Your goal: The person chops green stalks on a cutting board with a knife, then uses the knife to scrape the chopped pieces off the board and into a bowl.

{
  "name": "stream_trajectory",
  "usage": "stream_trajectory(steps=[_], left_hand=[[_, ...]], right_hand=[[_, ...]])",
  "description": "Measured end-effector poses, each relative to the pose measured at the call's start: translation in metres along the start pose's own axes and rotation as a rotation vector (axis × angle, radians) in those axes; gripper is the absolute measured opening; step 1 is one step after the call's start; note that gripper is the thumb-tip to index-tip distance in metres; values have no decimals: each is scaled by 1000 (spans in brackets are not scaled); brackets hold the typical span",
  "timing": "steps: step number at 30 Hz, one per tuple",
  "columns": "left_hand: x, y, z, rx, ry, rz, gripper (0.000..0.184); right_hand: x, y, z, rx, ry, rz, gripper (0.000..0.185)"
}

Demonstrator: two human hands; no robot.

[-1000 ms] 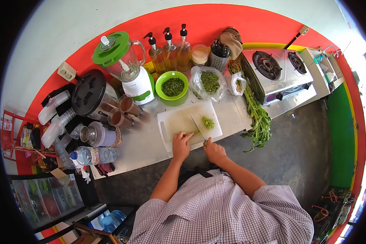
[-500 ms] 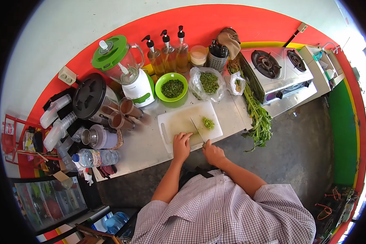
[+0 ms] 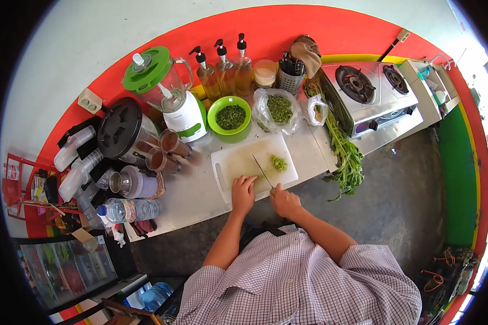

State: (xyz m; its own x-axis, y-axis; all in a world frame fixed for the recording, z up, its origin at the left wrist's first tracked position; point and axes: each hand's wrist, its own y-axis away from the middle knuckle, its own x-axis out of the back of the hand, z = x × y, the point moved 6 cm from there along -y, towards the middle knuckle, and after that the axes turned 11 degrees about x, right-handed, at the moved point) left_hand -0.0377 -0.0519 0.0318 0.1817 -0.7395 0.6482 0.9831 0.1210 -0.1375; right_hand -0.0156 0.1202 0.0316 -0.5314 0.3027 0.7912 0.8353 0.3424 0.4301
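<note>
A white cutting board (image 3: pixel 230 161) lies on the counter in front of me. My right hand (image 3: pixel 285 201) is closed around the handle of a knife (image 3: pixel 263 169), whose blade rests across the board and points away from me. To the left of the blade, my left hand (image 3: pixel 243 193) has its fingers curled down on the board. A thin green stalk seems to lie under its fingertips, mostly hidden. Just right of the blade sits a small pile of chopped pale green pieces (image 3: pixel 278 163).
Behind the board stand a green bowl (image 3: pixel 248 122) of chopped leaves, a plastic bag (image 3: pixel 280 111) of greens, a blender (image 3: pixel 184 116) and pump bottles (image 3: pixel 226 72). Leafy stalks (image 3: pixel 346 160) hang over the counter edge beside the stove (image 3: pixel 371 97). Cups (image 3: pixel 161 161) and a water bottle (image 3: pixel 129 210) stand left.
The view has shifted very slightly. Both hands and the knife stay in nearly the same place, and the chopped pile looks unchanged.
</note>
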Motion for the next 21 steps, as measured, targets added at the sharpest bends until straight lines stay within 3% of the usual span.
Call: stream_trajectory(steps=[17,21], left_hand=[[0,0,1,17,18,-7,24],[2,0,0,6,34,2,24]], right_hand=[[-1,0,1,25,27,42,48],[14,-2,-6,29,20,-36,54]])
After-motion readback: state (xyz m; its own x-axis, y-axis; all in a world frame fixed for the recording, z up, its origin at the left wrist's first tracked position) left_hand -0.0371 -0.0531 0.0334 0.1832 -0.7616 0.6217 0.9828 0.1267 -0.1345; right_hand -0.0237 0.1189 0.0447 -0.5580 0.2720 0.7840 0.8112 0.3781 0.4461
